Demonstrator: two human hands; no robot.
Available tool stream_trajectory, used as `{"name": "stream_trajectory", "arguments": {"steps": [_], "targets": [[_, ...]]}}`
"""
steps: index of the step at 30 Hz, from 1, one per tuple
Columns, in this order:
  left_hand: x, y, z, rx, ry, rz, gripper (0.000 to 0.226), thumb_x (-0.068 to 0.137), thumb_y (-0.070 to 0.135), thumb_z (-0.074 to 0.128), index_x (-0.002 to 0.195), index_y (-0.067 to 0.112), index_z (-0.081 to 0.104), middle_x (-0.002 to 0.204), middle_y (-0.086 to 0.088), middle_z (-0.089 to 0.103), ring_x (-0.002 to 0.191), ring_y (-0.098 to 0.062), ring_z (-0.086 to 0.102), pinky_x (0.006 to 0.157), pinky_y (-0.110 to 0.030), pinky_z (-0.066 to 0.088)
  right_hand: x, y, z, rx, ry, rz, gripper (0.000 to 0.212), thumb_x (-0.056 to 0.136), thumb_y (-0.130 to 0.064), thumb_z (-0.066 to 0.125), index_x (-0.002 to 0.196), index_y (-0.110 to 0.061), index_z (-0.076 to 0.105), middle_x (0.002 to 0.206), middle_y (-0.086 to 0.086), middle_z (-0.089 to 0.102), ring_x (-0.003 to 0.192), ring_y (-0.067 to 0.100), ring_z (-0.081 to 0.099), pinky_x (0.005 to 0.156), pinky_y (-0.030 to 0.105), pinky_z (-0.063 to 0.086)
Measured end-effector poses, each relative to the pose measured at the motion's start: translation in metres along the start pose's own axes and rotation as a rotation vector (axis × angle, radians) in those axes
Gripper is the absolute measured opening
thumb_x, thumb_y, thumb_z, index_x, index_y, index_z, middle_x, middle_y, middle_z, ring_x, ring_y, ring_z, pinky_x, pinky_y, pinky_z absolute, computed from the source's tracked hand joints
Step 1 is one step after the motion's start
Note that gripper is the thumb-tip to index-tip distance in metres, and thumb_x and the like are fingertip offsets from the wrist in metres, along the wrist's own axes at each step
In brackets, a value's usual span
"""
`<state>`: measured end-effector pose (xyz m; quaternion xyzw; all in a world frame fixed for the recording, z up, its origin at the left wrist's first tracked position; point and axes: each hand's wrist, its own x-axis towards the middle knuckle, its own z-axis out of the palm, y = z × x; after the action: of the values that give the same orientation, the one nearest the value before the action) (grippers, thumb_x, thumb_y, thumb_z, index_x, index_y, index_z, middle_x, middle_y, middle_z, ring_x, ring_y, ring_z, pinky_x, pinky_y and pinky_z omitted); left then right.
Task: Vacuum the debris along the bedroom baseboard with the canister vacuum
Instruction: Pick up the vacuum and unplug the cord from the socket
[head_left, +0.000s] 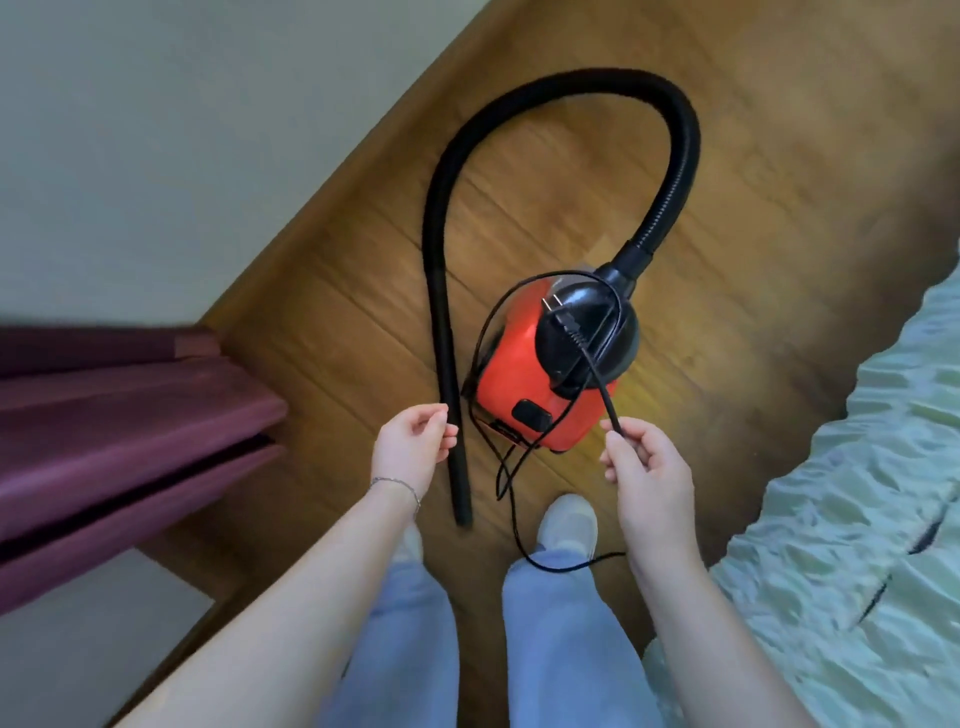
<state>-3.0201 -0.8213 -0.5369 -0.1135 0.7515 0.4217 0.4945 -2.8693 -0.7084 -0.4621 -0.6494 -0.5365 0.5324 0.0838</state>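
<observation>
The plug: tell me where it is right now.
In the head view, the plug hangs at centre, in front of the red vacuum's black top, on the cord pinched by the right hand.

Bare forearms, a thin silver bracelet (397, 487) on the left wrist, light blue trousers (550, 634) and pale shoes (569, 519) (one mostly hidden).
</observation>
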Motion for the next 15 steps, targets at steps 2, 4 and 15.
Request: {"name": "stream_trajectory", "arguments": {"steps": [2, 4, 15], "targets": [[0.025, -0.011, 0.004, 0.049, -0.014, 0.006, 0.019, 0.094, 0.015, 0.050, 0.107, 0.015, 0.064, 0.090, -0.004, 0.068, 0.088, -0.015, 0.065, 0.080, -0.024, 0.052, 0.014, 0.019, 0.017, 0.018, -0.003, -0.011, 0.016, 0.094, -0.011, 0.051, 0.092, -0.022, 0.063, 0.072, -0.006, 0.056, 0.060, -0.004, 0.052, 0.062, 0.011, 0.044], [0.050, -0.026, 0.013, 0.090, -0.021, 0.002, 0.020, 0.094, 0.015, 0.049, 0.107, 0.015, 0.065, 0.089, -0.002, 0.069, 0.090, -0.015, 0.066, 0.085, -0.027, 0.052, 0.027, 0.037, 0.033, 0.024, -0.007, -0.022, 0.019, 0.094, -0.011, 0.051, 0.090, -0.026, 0.062, 0.073, -0.005, 0.057, 0.064, 0.001, 0.051, 0.065, 0.015, 0.043], [0.134, -0.060, 0.071, 0.473, -0.087, 0.022, 0.042, 0.095, 0.016, 0.045, 0.137, 0.011, 0.042, 0.138, -0.009, 0.049, 0.121, -0.023, 0.050, 0.097, -0.028, 0.038, 0.076, 0.098, 0.046, -0.008, -0.020, -0.033, 0.026, 0.092, -0.010, 0.053, 0.092, -0.034, 0.061, 0.088, -0.002, 0.059, 0.079, 0.013, 0.058, 0.075, 0.017, 0.045]]}}
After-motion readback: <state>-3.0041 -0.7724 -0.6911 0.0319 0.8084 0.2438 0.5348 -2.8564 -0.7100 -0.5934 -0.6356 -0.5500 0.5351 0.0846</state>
